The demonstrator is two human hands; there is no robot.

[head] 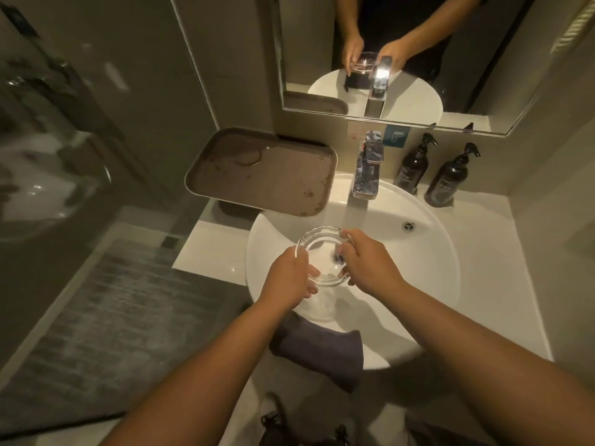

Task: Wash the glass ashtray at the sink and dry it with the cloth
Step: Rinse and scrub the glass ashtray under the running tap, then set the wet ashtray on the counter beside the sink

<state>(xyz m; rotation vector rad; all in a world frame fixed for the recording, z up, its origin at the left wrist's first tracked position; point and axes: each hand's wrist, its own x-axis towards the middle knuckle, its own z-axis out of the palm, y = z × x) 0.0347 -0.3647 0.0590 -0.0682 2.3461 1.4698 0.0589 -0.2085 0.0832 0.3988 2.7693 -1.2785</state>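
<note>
A round clear glass ashtray (322, 252) is held over the middle of the white round sink (428, 284), tilted a little toward me. My left hand (288, 278) grips its near-left rim. My right hand (368, 262) holds its right rim, fingers curled over the edge. A thin stream of water falls from the chrome faucet (367, 165) just behind the ashtray, toward the drain. A dark grey cloth (322, 352) hangs over the sink's front rim, below my wrists.
A brown tray (257, 172) with wet spots rests on the counter, overlapping the sink's back-left rim. Two dark pump bottles (415, 165) (449, 178) stand at the back right. A mirror (402, 43) hangs above. A grey mat (96, 317) lies on the floor left.
</note>
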